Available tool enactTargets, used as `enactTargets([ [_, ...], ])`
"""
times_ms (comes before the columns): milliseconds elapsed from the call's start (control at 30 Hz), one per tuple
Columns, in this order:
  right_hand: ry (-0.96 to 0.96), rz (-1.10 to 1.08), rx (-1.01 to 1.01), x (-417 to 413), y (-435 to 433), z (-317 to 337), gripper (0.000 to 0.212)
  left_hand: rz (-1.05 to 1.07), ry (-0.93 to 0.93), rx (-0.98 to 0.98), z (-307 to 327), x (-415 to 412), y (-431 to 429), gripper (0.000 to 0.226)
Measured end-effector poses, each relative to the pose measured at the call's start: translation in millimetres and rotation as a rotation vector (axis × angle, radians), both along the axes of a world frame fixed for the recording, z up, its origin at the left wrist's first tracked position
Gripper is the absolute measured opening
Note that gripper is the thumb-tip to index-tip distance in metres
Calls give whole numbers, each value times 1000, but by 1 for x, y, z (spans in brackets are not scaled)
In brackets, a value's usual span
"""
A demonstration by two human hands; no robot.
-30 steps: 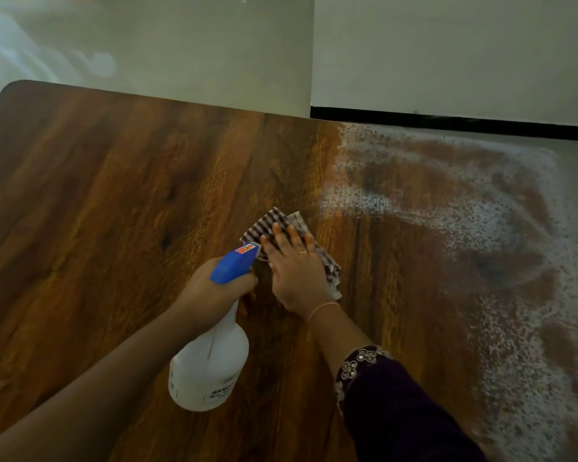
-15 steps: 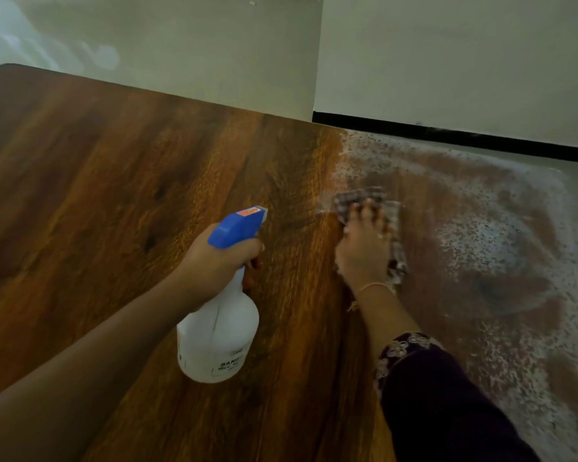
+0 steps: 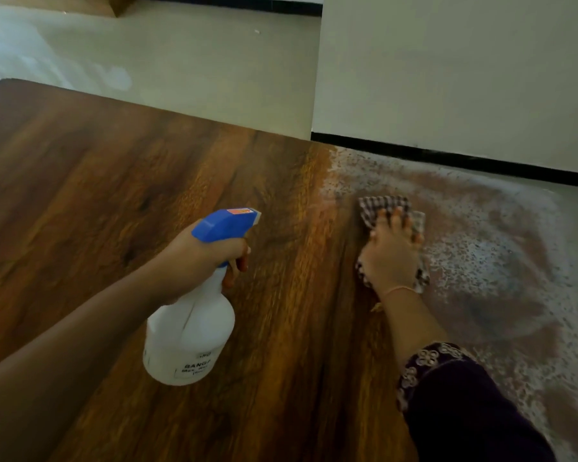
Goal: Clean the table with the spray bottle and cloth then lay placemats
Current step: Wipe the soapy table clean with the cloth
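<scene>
the wiping step is in hand. the right hand (image 3: 389, 258) is pressing a brown-and-white checked cloth (image 3: 382, 205) flat against the dark wood-grain surface (image 3: 114, 195). its grip is spread, fingers laid straight over the fabric rather than bunching it. the cloth is lying at the left border of a wide pale film of spray droplets (image 3: 481, 255) that is covering the right part of the surface, out to the far and right edges.

the left hand (image 3: 201, 258) is holding a white plastic spray bottle with a blue trigger head (image 3: 189, 341) just left of the cloth. its grip is curled round the neck, with fingers at the trigger, and the nozzle is pointing toward the far right. i cannot tell whether the bottle's base is touching the wood.

judging from the wet patch, cleaning looks only partly done. the next move is calling for firm, overlapping strokes of the cloth rightward through the droplets, right to the edges, with the bottle kept out of the path. no placemats are showing, so laying them is waiting on a dry surface.
</scene>
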State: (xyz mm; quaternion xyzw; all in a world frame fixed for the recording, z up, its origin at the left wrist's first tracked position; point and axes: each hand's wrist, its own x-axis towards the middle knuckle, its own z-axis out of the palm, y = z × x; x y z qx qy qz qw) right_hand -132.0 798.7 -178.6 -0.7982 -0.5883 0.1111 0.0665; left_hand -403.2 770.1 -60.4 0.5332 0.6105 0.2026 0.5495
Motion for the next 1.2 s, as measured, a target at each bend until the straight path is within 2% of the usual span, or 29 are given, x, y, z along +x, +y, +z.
enactTargets([
  [167, 48, -192, -29, 8, 6, 7, 53, -150, -47, -59, 9, 10, 18, 35],
  [300, 17, -96, -10, -16, 11, 3, 54, -160, -64, -32, 11, 20, 32, 53],
  [333, 11, -53, 3, -21, 10, 1, 54, -156, -61, -32, 9, 22, 36, 50],
  [433, 18, -11, 26, -28, 7, -2, 54, -141, -49, -35, 7, 31, 47, 22],
  [567, 47, -4, 11, -25, 6, -1, 53, -111, -27, -57, 11, 42, 59, 11],
  [800, 50, -34, 13, -27, 8, -3, 54, -64, 13, -49, 7, 39, 68, 12],
  [1033, 49, -60, 9, -62, 4, 1, 57, -93, -47, -76, 6, 26, 73, 14],
  [1133, 70, 70, 84, -112, -1, -1, 62, -90, -55, -58, 7, 22, 75, 28],
  [1200, 82, 232, 87, -130, 6, -1, 64, -87, -44, -40, 7, 21, 75, 21],
])
